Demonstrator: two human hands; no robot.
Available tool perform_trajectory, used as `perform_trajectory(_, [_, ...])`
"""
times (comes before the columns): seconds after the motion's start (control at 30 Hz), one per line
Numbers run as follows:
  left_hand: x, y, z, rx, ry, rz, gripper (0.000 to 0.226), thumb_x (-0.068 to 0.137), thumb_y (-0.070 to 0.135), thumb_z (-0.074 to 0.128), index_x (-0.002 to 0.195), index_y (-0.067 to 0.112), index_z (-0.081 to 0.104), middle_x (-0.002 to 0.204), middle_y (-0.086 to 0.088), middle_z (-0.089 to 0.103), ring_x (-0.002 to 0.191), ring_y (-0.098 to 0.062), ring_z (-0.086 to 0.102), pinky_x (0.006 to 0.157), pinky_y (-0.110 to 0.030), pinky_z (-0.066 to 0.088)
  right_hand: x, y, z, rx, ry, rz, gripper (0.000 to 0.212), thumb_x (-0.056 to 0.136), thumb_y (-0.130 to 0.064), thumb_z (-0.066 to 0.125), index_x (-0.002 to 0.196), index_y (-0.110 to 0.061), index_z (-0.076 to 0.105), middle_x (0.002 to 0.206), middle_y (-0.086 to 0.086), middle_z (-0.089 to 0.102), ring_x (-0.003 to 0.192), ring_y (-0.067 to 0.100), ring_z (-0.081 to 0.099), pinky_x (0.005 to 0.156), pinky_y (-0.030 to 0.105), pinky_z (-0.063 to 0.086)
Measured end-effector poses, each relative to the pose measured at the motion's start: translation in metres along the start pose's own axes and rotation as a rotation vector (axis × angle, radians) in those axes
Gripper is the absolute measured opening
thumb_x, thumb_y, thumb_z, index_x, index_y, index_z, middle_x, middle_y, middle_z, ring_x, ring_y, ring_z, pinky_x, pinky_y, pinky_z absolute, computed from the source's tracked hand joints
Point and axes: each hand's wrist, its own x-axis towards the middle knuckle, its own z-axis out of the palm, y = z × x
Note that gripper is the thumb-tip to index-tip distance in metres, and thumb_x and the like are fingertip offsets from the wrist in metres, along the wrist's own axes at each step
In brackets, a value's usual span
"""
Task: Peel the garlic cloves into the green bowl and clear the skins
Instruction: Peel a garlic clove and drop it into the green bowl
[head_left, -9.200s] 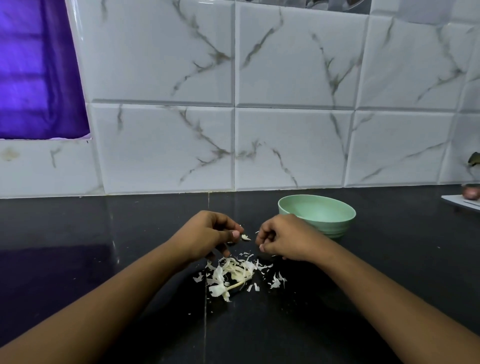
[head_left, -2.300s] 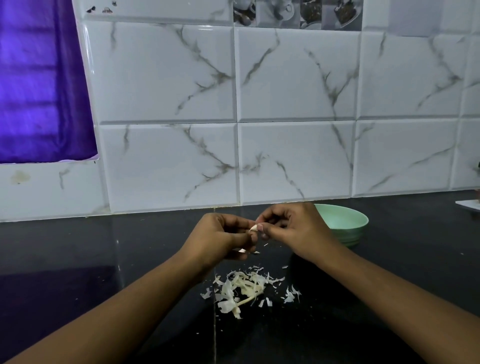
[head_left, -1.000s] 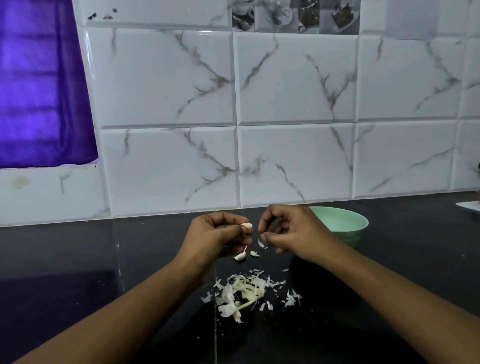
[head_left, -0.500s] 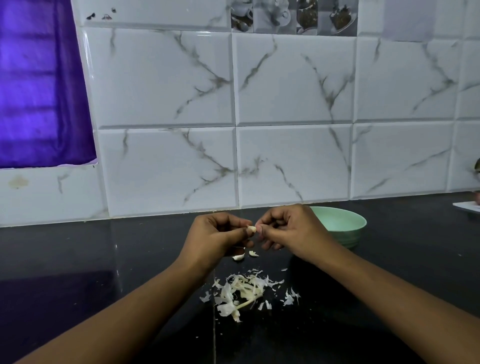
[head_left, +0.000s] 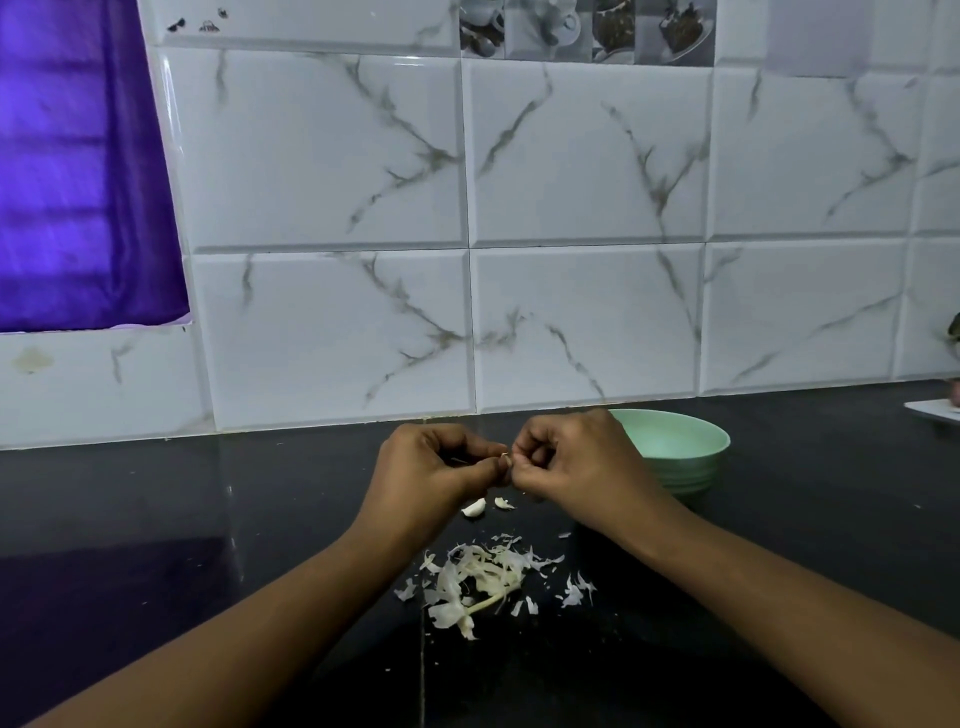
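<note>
While your left hand (head_left: 431, 467) and right hand (head_left: 582, 462) meet at centre frame, both grips pinch 1 garlic clove (head_left: 505, 456) above the bench (head_left: 156, 519), likely so skins (head_left: 478, 577) fall clear of the green bowl (head_left: 691, 470) at right; fingers curl inward, forearms converge.

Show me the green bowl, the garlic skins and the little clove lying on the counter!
green bowl (head_left: 693, 467), head view, outer wall.
garlic skins (head_left: 475, 574), head view, middle of the pile.
loose garlic clove (head_left: 474, 508), head view, its middle.
</note>
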Motion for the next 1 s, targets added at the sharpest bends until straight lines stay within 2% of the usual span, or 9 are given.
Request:
perform_trajectory(0.13, [0.0,0.003,-0.003,-0.065,-0.036,-0.026,0.015,0.076,0.003,0.075,0.069,0.016,0.076,0.075,-0.008,0.075,0.07,-0.021,0.067,0.076,-0.05,0.055,0.0,0.002,0.002,0.069,0.024,0.045,0.026,0.069,-0.022,0.073,0.056,-0.032,0.052,0.053,-0.012,0.056,0.053,0.003,0.054,0.057,0.023,0.048])
perform_trajectory(0.27, [0.001,0.004,-0.004,-0.114,-0.067,-0.034,0.014,0.076,0.002,0.074,0.07,0.014,0.076,0.074,-0.013,0.074,0.07,-0.02,0.065,0.078,-0.045,0.053,0.001,0.001,0.001,0.134,0.059,0.073,0.022,0.07,-0.021,0.072,0.059,-0.03,0.056,0.055,-0.008,0.058,0.055,0.008,0.059,0.059,0.033,0.054])
perform_trajectory(0.37, [0.001,0.002,-0.002,-0.148,-0.101,-0.059,0.009,0.076,0.002,0.074,0.074,0.011,0.076,0.074,-0.018,0.073,0.069,-0.024,0.066,0.078,-0.049,0.052,0.002,0.003,0.001,0.188,0.1,0.093,0.016,0.072,-0.014,0.07,0.063,-0.024,0.062,0.052,-0.008,0.057,0.052,0.013,0.062,0.058,0.039,0.056])
perform_trajectory(0.43, [0.001,0.001,-0.001,-0.193,-0.101,-0.09,0.006,0.073,0.003,0.075,0.075,0.009,0.075,0.074,-0.019,0.072,0.069,-0.025,0.067,0.081,-0.049,0.052,0.003,0.005,-0.001,0.216,0.108,0.118,0.015,0.075,-0.012,0.068,0.065,-0.021,0.063,0.05,-0.009,0.056,0.047,0.01,0.063,0.056,0.034,0.057])
perform_trajectory(0.53, [0.004,-0.001,-0.003,-0.235,-0.083,-0.145,0.008,0.076,0.0,0.072,0.076,0.008,0.074,0.073,-0.017,0.071,0.069,-0.024,0.066,0.079,-0.042,0.052,0.006,0.01,-0.007,0.264,0.123,0.186,0.013,0.081,-0.01,0.064,0.068,-0.015,0.065,0.052,-0.004,0.06,0.045,0.012,0.063,0.057,0.031,0.056])
perform_trajectory(0.67, [0.006,-0.003,-0.007,-0.238,-0.071,-0.177,0.007,0.077,0.002,0.071,0.081,0.007,0.071,0.071,-0.01,0.071,0.064,-0.015,0.069,0.065,-0.026,0.055,0.006,0.009,-0.014,0.366,-0.12,0.214,0.024,0.092,-0.018,0.058,0.073,-0.008,0.069,0.056,-0.001,0.064,0.046,0.012,0.06,0.052,0.026,0.051])
perform_trajectory(0.73, [0.007,-0.003,-0.008,-0.234,-0.066,-0.179,0.007,0.077,0.002,0.072,0.081,0.008,0.07,0.071,-0.011,0.071,0.064,-0.015,0.069,0.066,-0.027,0.055,0.005,0.006,-0.013,0.356,-0.199,0.184,0.021,0.09,-0.02,0.063,0.072,-0.012,0.069,0.057,-0.002,0.065,0.047,0.009,0.059,0.05,0.021,0.049])
perform_trajectory(0.87, [0.007,-0.002,-0.009,-0.226,-0.071,-0.169,0.008,0.077,0.001,0.072,0.081,0.007,0.069,0.071,-0.013,0.071,0.064,-0.016,0.069,0.065,-0.026,0.056,0.005,0.008,-0.011,0.53,-0.182,0.232,0.011,0.079,-0.01,0.074,0.073,-0.015,0.068,0.061,0.0,0.065,0.052,0.015,0.064,0.051,0.025,0.05])
perform_trajectory(1.0, [0.006,-0.002,-0.008,-0.204,-0.078,-0.157,0.008,0.078,-0.002,0.072,0.08,0.005,0.069,0.069,-0.013,0.07,0.063,-0.016,0.069,0.06,-0.022,0.056,0.004,0.007,-0.006,0.619,-0.203,0.269,0.004,0.082,-0.013,0.071,0.08,-0.015,0.069,0.075,0.01,0.072,0.061,0.018,0.069,0.055,0.025,0.053])
